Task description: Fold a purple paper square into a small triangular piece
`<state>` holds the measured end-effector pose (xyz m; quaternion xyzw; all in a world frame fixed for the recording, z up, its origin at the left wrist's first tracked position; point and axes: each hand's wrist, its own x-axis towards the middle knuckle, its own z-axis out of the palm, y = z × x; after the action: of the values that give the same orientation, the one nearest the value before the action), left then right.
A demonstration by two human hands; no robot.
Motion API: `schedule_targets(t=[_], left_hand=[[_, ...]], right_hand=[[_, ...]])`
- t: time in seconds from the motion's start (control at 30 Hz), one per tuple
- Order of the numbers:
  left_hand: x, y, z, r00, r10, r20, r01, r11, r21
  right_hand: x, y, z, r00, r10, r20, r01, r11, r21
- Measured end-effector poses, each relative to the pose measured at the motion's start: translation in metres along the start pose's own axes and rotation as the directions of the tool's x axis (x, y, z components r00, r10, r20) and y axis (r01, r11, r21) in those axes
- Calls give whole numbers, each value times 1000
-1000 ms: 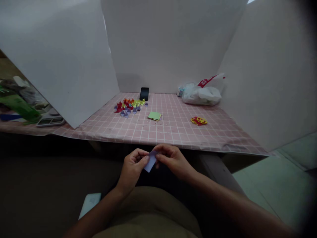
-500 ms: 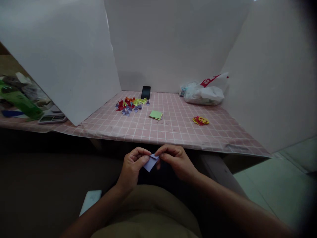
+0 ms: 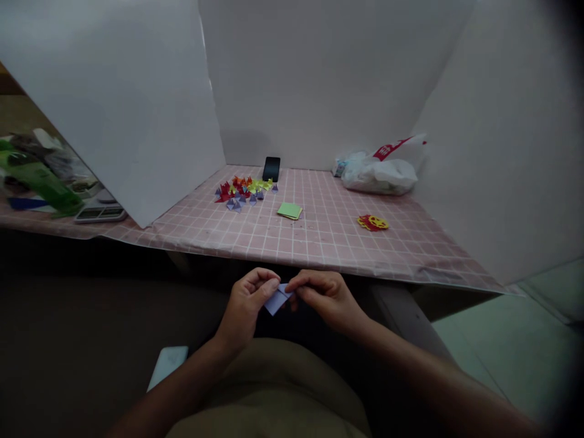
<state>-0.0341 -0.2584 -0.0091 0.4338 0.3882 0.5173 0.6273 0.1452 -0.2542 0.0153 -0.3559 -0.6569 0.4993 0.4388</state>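
Paper is what I have here: a small lilac paper slip, part-folded, pinched between both my hands just in front of the near edge of the pink checked tablecloth table, below its level and over my lap. My left hand has thumb and forefinger closed on the slip's left side, and my right hand has its fingertips closed on the upper right corner, so the slip bridges the small gap between the two pinches, with its lower point hanging free.

I judge it to be nearly weightless, thin and limp, easily creased or torn if I pull the two pinches apart, and liable to slide between dry fingers. The best hold seems to be at the edges and corners, pressing flat on the folds, not in the middle.

Farther back on that table, towards its left, lies a cluster of small folded paper pieces in red, yellow, orange and purple, with a black phone just behind them. A green square pad of paper lies near the middle, well apart from my hands.
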Motion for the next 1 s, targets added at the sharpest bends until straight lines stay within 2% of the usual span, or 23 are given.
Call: schedule_targets(t=[0.13,0.23,0.33,0.4,0.5,0.63,0.87,1.0], left_hand=[[1,-2,-1,999,35,-24,-34,998,43],[0,1,-1,995,84,-52,-80,993,86],[-2,5,2,990,123,-67,-113,985,132],[-3,8,3,988,140,-62,-128,977,168],[-3,9,5,989,145,-25,-135,964,231],[-2,6,4,987,156,27,-157,946,285],[-1,5,3,985,167,39,-171,943,284],[-1,2,4,987,158,19,-158,960,231]], right_hand=[[0,0,0,1000,13,23,-13,1000,-28],[1,0,-4,998,47,50,-49,998,37],[4,-1,-8,998,52,25,-54,996,71],[6,-1,-10,996,90,24,-91,995,31],[6,-1,-8,979,173,111,-172,985,-22],[4,2,-2,949,274,153,-282,959,31],[4,8,2,939,323,114,-337,932,132],[4,8,2,944,314,99,-322,943,81]])
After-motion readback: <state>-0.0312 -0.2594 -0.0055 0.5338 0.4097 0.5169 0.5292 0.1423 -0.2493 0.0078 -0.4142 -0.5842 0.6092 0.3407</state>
